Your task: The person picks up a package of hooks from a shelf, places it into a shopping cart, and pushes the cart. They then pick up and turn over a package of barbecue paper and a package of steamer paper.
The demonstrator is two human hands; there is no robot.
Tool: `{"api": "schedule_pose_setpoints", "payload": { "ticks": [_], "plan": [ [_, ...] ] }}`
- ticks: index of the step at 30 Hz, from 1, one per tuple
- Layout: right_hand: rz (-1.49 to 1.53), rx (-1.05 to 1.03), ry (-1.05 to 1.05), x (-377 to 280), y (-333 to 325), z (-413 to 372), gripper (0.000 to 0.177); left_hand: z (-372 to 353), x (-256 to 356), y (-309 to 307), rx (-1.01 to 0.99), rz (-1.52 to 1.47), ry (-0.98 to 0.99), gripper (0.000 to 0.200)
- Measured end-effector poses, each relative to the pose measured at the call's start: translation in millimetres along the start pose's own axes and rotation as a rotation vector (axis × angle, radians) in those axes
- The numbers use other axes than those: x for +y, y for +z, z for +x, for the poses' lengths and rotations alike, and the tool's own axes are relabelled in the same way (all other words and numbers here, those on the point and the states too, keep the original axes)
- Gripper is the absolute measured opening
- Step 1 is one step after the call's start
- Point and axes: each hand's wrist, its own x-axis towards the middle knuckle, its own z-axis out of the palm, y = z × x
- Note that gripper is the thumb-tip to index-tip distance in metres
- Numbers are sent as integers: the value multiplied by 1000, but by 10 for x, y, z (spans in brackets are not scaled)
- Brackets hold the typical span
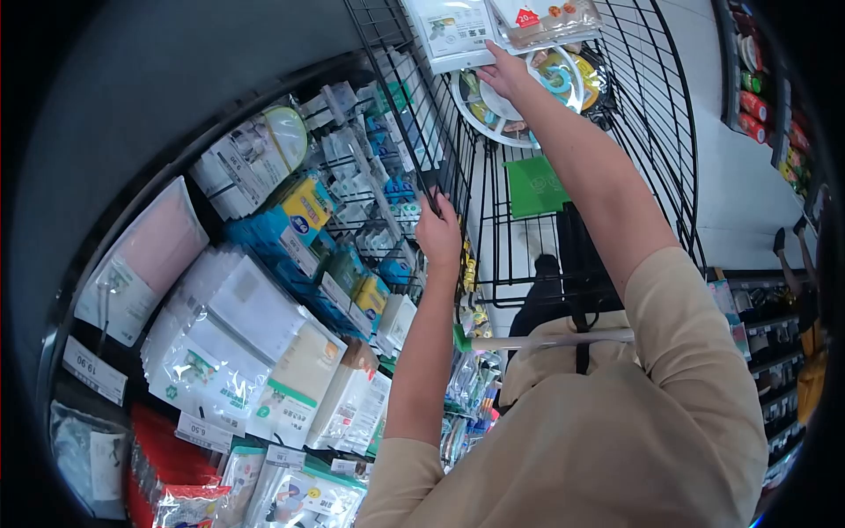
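My right hand is at the top centre, its fingers pinched on the lower edge of a white plastic package over the shopping cart. Beside that package lies another clear and white one with a red mark. Under them sits a round divided tray with colourful packs. My left hand is closed near the cart's left side, around a thin dark bar or strip beside the hanging goods. What exactly it is cannot be made out.
Shelf racks on the left hold bagged goods, blue and yellow packs and price tags. A green panel is on the cart. Further shelves stand right, with part of a person at the far right.
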Motion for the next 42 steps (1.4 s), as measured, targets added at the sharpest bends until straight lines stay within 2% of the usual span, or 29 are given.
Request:
{"api": "schedule_pose_setpoints", "payload": {
  "ticks": [3, 4, 8, 12, 15, 17, 23, 26, 28, 30, 31, 32, 34, 36, 38, 42],
  "plan": [
    [47, 107, -23, 49, 47, 54, 49, 0, -21, -16, -27, 34, -23, 24],
    [119, 107, -34, 76, 75, 47, 39, -3, -29, -10, -16, 14, -6, 24],
    [168, 63, -60, 193, 171, 15, 25, -10, -64, 3, 9, -21, 9, 22],
    [164, -48, -102, 168, 131, -138, 25, -24, -23, -22, 23, -43, 0, 21],
    [45, -142, -197, 52, 70, -447, 25, -32, -43, -27, 28, 7, 34, 21],
    [-174, -223, -254, -51, -11, -659, 27, -41, -55, -36, 51, 25, 57, 22],
    [-263, -334, -341, -176, -303, -1677, 30, -43, -78, -21, 95, 57, 101, 25],
    [-409, -275, -481, -126, -732, -1946, 31, -39, -14, -70, 90, 84, 109, 26],
    [-714, -162, -560, -109, -1159, -1985, 34, -40, 58, -100, 109, 81, 140, 26],
    [-717, -71, -581, 16, -1612, -2020, 33, -54, 49, -87, 135, 105, 142, 26],
    [-714, 15, -575, 20, -1696, -2058, 33, -47, 83, -88, 138, 95, 151, 26],
    [-714, 17, -583, -31, -1740, -2023, 33, -39, 91, -76, 153, 110, 145, 26],
    [-620, 176, -342, -76, -1890, -1950, 25, -44, 39, -38, 170, 117, 149, 28],
    [-589, 197, -250, -104, -2028, -1721, 26, -91, 1, -37, 164, 101, 148, 28],
    [-595, 235, -181, -79, -2052, -1683, 25, -101, 50, -51, 184, 66, 145, 30],
    [-609, 276, -189, 46, -2024, -1657, 22, -110, -6, -17, 200, 63, 148, 30]
  ]
}}
